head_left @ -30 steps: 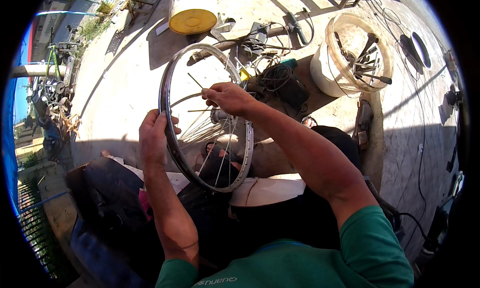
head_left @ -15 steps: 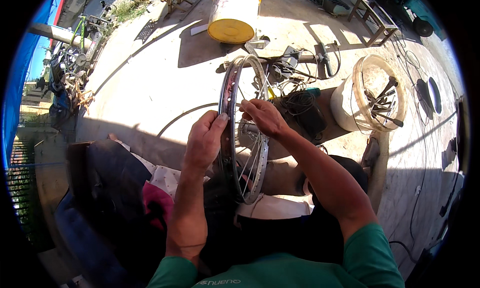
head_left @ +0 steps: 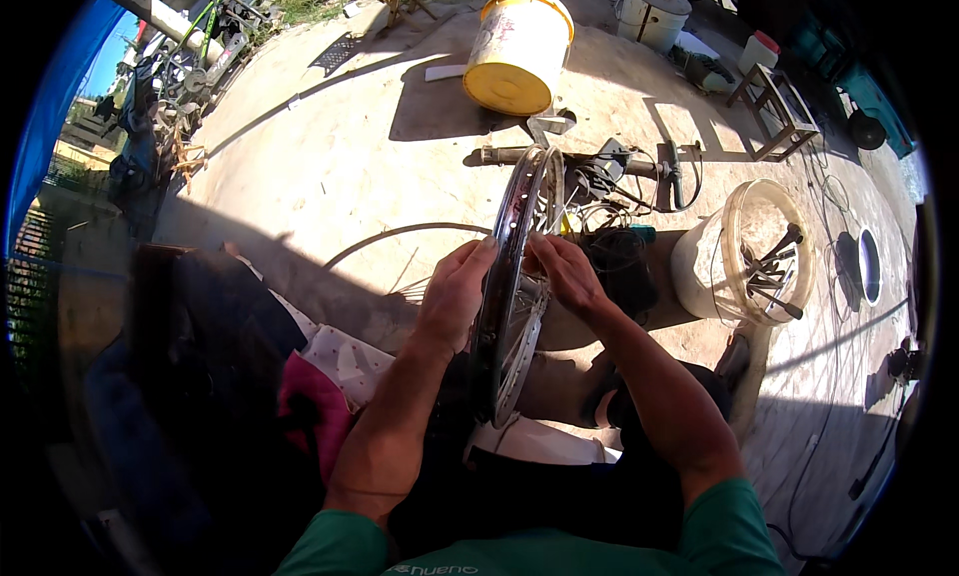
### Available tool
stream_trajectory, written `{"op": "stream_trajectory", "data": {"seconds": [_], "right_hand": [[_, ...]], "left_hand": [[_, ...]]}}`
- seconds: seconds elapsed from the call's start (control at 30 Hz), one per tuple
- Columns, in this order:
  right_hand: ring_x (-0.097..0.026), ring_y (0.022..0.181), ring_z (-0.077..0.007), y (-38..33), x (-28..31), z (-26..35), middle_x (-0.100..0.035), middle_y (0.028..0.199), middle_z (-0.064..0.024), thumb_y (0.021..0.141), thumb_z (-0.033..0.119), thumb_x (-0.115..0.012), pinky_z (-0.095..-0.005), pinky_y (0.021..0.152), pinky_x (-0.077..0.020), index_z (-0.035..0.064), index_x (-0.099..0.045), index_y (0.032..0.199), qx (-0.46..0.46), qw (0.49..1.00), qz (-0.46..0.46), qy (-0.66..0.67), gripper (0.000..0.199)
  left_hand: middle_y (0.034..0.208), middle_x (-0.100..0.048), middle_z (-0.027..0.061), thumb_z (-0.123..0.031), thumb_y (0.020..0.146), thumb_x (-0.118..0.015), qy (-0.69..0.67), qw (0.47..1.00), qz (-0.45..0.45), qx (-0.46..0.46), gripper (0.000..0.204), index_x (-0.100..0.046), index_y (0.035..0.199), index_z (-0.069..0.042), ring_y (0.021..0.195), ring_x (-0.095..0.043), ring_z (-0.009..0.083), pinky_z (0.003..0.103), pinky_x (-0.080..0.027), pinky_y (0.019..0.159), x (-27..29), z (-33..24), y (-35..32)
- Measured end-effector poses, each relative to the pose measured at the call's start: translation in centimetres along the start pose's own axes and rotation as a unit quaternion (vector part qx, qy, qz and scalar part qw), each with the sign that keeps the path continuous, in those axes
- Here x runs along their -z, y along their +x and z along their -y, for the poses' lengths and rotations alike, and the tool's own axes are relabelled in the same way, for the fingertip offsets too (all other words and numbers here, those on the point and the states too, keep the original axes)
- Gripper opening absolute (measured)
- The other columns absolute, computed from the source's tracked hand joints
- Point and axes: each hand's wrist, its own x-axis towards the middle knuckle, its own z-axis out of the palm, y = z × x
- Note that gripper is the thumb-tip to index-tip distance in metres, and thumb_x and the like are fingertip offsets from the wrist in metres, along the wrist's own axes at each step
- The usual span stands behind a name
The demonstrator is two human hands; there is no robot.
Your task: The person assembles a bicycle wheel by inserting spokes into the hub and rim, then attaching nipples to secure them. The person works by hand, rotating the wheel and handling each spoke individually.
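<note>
While wheel rim (head_left: 507, 306) stands edge-on, L hand (head_left: 455, 291) & R hand (head_left: 564, 274) flank it — each grip grasping rim

1. The lower part of the wheel rim (head_left: 504, 306) is hidden behind the left hand (head_left: 455, 291) and lost in shadow over the lap.
2. The fingertips of the right hand (head_left: 564, 271) are concealed behind the rim, so what is pinched there cannot be told.
3. The spokes inside the rim are mostly too thin to be made out.
4. The tools in the white bucket (head_left: 744, 261) are too small to be identified.
5. The bicycles (head_left: 185, 61) at the upper left are cut off by the dark rim of the picture.
6. The dark bundle (head_left: 200, 376) at the left is swallowed by shadow.
</note>
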Motion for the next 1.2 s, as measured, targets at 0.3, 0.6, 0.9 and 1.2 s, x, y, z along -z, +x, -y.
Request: {"op": "stream_trajectory", "data": {"seconds": [0.3,0.6,0.9,1.2], "right_hand": [[-0.06,0.081,-0.0156,0.4,0.9,-0.5,-0.067,0.087,-0.009,0.102,0.05,-0.047,-0.0304,0.077,-0.0477,-0.0055,-0.068,0.101,-0.038,0.997,-0.049,0.041,0.06],[-0.058,0.079,-0.0134,-0.3,0.8,0.9,-0.065,0.084,-0.006,0.103,0.047,-0.047,-0.0289,0.074,-0.0458,-0.0035,-0.068,0.094,-0.033,0.996,-0.035,0.076,0.056],[-0.062,0.084,-0.0182,0.8,2.1,-1.2,-0.068,0.089,-0.0117,0.1,0.053,-0.05,-0.0309,0.078,-0.0486,-0.0056,-0.069,0.104,-0.078,0.99,-0.059,0.098,0.062],[-0.063,0.086,-0.0181,1.0,2.4,-1.9,-0.069,0.091,-0.012,0.099,0.049,-0.052,-0.0317,0.079,-0.0489,-0.0059,-0.069,0.103,-0.079,0.989,-0.04,0.122,0.057]], "left_hand": [[0.083,-0.066,0.0031,-0.025,0.105,-0.048,-0.011,0.999,0.051,0.006,0.03,-0.064,0.11,-0.001,0.066,-0.062,0.008,0.022,-0.052,0.058,-0.8,0.6,-0.3],[0.081,-0.065,0.0114,-0.041,0.104,-0.047,0.015,0.994,0.068,0.083,0.046,-0.063,0.109,0.002,0.067,-0.063,0.0188,0.03,-0.055,0.063,-1.7,0.1,-0.8],[0.082,-0.065,0.0113,-0.043,0.104,-0.046,0.006,0.995,0.054,0.081,0.049,-0.063,0.107,0.003,0.068,-0.064,0.0189,0.032,-0.056,0.063,-2.0,1.0,-0.5],[0.081,-0.065,0.0102,-0.043,0.104,-0.047,0.029,0.994,0.058,0.086,0.046,-0.063,0.105,0.001,0.069,-0.065,0.0178,0.031,-0.056,0.063,-2.3,0.6,-0.8]]}}
